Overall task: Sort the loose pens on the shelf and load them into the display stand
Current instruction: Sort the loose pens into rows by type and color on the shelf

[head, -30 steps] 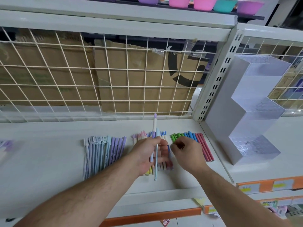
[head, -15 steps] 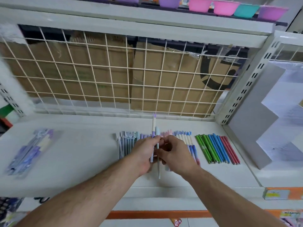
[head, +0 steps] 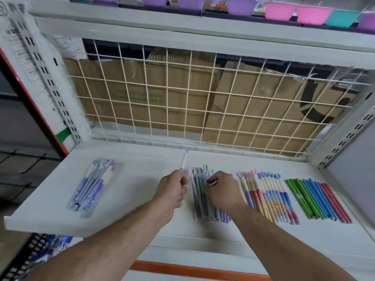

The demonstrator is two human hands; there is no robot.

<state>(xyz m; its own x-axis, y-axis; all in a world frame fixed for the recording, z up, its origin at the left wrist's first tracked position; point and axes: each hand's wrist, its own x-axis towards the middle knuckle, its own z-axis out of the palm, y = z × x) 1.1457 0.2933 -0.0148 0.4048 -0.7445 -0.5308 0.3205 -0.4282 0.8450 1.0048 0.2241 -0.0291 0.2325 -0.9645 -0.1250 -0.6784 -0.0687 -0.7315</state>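
Parted since half a second ago, the hands no longer meet at one pen: the left hand pinches a purple-tipped pen upright between thumb and curled fingers. The right hand has dropped onto the row of blue-grey pens on the shelf, fingers bent over them, though blur hides whether they pinch one. At the shelf's left a clear packet holds purple-and-white pens, while loose pastel pens and green, blue and red pens lie to the right; the bowls above hide their insides.
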